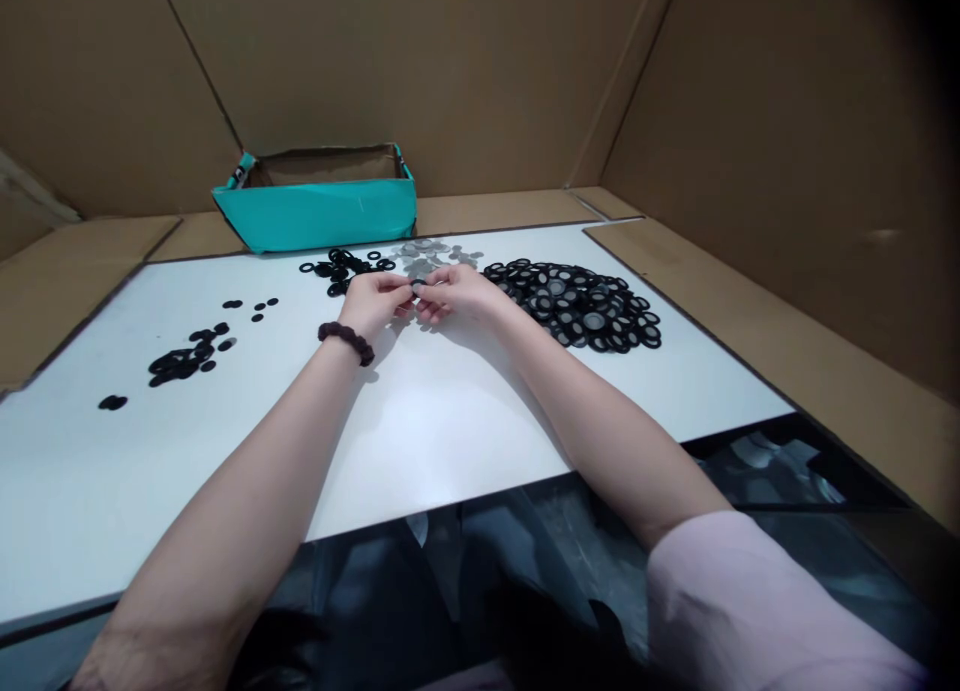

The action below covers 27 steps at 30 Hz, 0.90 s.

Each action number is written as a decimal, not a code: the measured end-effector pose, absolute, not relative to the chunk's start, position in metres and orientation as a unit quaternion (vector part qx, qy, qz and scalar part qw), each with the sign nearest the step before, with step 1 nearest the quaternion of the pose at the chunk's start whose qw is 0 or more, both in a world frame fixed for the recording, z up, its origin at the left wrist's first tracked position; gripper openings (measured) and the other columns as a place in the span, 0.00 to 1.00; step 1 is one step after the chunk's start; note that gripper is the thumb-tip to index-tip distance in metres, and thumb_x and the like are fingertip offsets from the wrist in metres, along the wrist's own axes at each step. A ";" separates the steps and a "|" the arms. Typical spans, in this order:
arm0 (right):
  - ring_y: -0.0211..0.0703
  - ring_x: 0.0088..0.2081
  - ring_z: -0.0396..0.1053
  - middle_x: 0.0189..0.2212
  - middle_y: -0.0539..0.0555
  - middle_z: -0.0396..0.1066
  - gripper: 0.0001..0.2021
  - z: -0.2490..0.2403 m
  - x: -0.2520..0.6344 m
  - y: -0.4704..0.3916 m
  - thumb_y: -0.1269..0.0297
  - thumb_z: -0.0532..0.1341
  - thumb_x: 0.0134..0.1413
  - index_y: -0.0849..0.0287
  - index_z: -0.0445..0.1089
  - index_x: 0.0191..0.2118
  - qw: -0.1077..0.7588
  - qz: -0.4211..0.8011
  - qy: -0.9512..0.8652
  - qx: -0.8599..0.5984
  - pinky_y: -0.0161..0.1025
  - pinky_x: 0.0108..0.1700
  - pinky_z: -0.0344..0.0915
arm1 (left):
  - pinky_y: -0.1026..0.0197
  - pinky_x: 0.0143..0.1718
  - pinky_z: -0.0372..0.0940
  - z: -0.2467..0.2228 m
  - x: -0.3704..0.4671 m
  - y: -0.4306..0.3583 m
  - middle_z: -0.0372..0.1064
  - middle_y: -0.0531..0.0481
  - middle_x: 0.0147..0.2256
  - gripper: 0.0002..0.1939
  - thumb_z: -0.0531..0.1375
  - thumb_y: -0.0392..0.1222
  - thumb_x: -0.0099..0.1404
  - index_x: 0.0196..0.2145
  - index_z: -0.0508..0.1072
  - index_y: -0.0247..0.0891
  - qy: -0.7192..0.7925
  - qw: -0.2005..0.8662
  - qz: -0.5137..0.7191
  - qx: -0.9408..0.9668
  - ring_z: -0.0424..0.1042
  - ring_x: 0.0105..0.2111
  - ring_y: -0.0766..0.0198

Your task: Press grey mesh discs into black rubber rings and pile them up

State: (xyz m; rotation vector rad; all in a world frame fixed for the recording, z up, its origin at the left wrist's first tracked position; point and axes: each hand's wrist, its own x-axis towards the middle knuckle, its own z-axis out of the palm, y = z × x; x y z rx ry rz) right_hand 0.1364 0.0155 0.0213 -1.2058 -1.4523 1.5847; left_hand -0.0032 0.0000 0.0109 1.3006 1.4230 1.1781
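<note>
My left hand (377, 303) and my right hand (455, 293) meet above the white table, fingertips pinched on one small round disc (418, 283) with a dark edge and a greyish middle. The fingers cover part of it. Just beyond my hands lies a scatter of grey translucent discs (424, 250). Black rings (343, 267) are heaped past my left hand. To the right of my right hand spreads a large pile of black rings with grey centres (577, 306).
A teal open box (330, 214) stands at the table's far edge. Black discs and rings (184, 361) lie loose on the left of the white tabletop (442, 421). Cardboard walls (420, 81) enclose the back and sides.
</note>
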 end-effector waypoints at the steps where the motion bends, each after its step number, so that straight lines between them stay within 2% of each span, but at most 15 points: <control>1: 0.32 0.17 0.68 0.16 0.50 0.69 0.11 0.022 0.137 0.015 0.74 0.63 0.52 0.62 0.61 0.23 0.328 0.603 -0.563 -0.461 0.28 0.21 0.67 | 0.61 0.31 0.68 0.011 -0.003 0.000 0.70 0.50 0.23 0.06 0.62 0.34 0.51 0.29 0.74 0.31 0.571 0.420 0.471 0.525 0.71 0.25 0.66; 8: 0.33 0.18 0.68 0.15 0.48 0.68 0.10 0.023 0.139 0.012 0.75 0.60 0.54 0.61 0.62 0.25 0.339 0.585 -0.574 -0.462 0.27 0.21 0.66 | 0.61 0.33 0.69 0.014 -0.007 0.000 0.72 0.49 0.24 0.04 0.62 0.36 0.53 0.28 0.73 0.33 0.551 0.461 0.453 0.528 0.72 0.26 0.66; 14: 0.32 0.19 0.68 0.17 0.50 0.70 0.10 0.021 0.136 0.014 0.76 0.63 0.50 0.63 0.65 0.22 0.367 0.567 -0.568 -0.470 0.30 0.26 0.68 | 0.58 0.35 0.70 0.011 -0.007 -0.001 0.72 0.49 0.24 0.05 0.63 0.37 0.53 0.26 0.71 0.33 0.561 0.451 0.461 0.519 0.73 0.29 0.63; 18: 0.32 0.20 0.67 0.16 0.50 0.69 0.10 0.018 0.134 0.016 0.76 0.62 0.52 0.63 0.65 0.21 0.385 0.549 -0.563 -0.483 0.29 0.25 0.67 | 0.58 0.37 0.70 0.012 -0.002 -0.005 0.72 0.48 0.25 0.04 0.61 0.35 0.55 0.26 0.70 0.32 0.557 0.446 0.482 0.509 0.74 0.30 0.64; 21: 0.30 0.17 0.63 0.14 0.48 0.65 0.11 0.014 0.129 0.016 0.74 0.61 0.54 0.63 0.64 0.22 0.399 0.528 -0.572 -0.485 0.27 0.22 0.63 | 0.60 0.35 0.70 0.010 0.000 -0.004 0.71 0.49 0.23 0.03 0.60 0.35 0.56 0.26 0.70 0.32 0.574 0.406 0.488 0.518 0.73 0.27 0.66; 24: 0.28 0.16 0.61 0.14 0.46 0.64 0.12 0.014 0.125 0.014 0.75 0.59 0.56 0.62 0.61 0.22 0.399 0.559 -0.543 -0.484 0.26 0.21 0.61 | 0.62 0.31 0.69 0.007 -0.001 0.000 0.70 0.50 0.22 0.04 0.59 0.36 0.55 0.29 0.73 0.32 0.584 0.349 0.495 0.540 0.70 0.24 0.67; 27: 0.30 0.19 0.67 0.18 0.48 0.67 0.10 0.017 0.126 0.012 0.77 0.58 0.56 0.61 0.59 0.26 0.388 0.624 -0.501 -0.457 0.26 0.24 0.64 | 0.62 0.32 0.69 0.006 -0.002 0.002 0.72 0.49 0.25 0.08 0.58 0.36 0.56 0.33 0.74 0.31 0.559 0.367 0.505 0.546 0.71 0.26 0.67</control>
